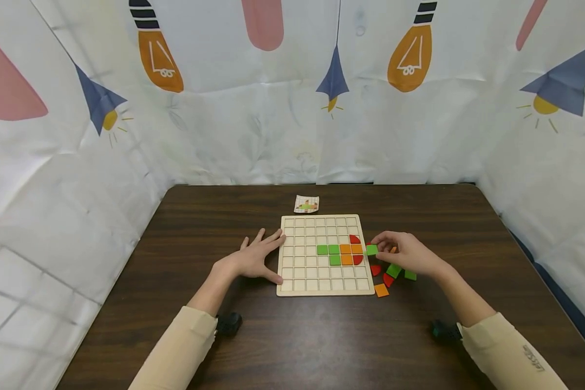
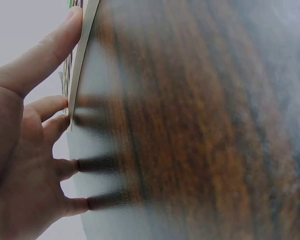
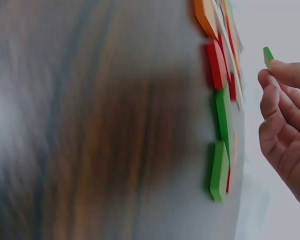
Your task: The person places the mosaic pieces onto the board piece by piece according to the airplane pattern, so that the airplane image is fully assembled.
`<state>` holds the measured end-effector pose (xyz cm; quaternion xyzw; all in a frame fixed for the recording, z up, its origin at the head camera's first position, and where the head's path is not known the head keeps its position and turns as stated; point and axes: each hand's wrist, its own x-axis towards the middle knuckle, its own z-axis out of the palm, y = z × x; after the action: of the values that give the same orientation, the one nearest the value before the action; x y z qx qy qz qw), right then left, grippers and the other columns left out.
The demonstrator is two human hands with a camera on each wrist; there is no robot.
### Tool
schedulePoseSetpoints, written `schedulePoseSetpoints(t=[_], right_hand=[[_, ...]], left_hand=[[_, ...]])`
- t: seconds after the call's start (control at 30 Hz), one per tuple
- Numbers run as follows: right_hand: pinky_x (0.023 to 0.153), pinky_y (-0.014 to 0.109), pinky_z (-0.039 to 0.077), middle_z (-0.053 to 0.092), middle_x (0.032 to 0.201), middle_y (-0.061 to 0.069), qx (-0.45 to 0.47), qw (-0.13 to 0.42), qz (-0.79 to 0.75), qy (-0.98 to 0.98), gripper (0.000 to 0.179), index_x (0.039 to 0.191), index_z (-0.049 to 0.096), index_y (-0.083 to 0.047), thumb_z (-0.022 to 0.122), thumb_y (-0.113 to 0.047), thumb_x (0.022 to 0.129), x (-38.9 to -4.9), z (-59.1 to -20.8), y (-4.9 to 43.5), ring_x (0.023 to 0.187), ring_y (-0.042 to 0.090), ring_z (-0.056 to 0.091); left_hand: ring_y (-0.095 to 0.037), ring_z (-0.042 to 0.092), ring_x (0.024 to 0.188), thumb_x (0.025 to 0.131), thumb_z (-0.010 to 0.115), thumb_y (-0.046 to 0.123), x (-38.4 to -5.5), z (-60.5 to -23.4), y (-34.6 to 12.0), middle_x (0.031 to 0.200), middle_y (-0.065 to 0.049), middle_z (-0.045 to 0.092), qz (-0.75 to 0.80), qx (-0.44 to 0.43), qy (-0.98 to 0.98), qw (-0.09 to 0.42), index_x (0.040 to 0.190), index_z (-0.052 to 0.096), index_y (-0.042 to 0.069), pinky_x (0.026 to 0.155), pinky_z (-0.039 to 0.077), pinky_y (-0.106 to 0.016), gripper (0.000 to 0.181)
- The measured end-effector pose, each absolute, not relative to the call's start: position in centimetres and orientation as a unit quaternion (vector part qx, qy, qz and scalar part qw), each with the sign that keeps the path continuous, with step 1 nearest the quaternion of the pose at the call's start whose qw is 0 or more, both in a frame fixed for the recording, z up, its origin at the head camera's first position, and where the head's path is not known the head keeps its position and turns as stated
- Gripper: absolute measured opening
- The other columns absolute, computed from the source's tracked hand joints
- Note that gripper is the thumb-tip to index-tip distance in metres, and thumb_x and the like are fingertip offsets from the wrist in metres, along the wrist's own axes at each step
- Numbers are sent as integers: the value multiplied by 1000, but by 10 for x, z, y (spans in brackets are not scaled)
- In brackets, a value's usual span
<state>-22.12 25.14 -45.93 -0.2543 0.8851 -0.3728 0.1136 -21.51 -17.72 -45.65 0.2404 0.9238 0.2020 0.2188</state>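
My right hand (image 1: 405, 252) pinches a green square tile (image 1: 372, 249) between thumb and fingers, just off the right edge of a pale wooden grid board (image 1: 304, 271). In the right wrist view the held tile (image 3: 268, 56) shows above the table level. My left hand (image 1: 253, 258) spreads its fingers along the board's left edge, thumb and index fingertips on the rim; in the left wrist view other fingertips (image 2: 79, 206) rest on the table. On the board lie green tiles (image 1: 334, 260), orange tiles (image 1: 346, 260) and red rounded tiles (image 1: 354, 239).
Loose tiles lie right of the board: an orange square (image 1: 381, 290), red rounded pieces (image 1: 388, 280) and green squares (image 1: 394, 271). A small picture card (image 1: 306, 204) sits behind the board on the dark wooden table (image 1: 322, 336). A printed curtain (image 1: 283, 135) hangs behind.
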Motion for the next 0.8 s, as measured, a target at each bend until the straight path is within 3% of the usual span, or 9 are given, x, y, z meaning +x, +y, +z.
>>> schedulePoseSetpoints(t=[0.27,0.8], right_hand=[[71,30,55,67,97,-3,-282,109,-395,868,23,118,69,-7,74,-10,96,-217,-461,222,84,15,64],[74,27,53,66,91,-7,-323,112,-387,856,25,115,71,-5,79,-13,93,-220,-467,181,84,12,61]], left_hand=[[-42,-9,154,81,86,52,-215,-457,-177,172,-4,4,204,240,924,219,167,18,17,114,-5,-74,115],[-43,-9,154,81,85,54,-214,-455,-176,172,-4,4,196,239,925,222,167,18,17,114,-4,-74,115]])
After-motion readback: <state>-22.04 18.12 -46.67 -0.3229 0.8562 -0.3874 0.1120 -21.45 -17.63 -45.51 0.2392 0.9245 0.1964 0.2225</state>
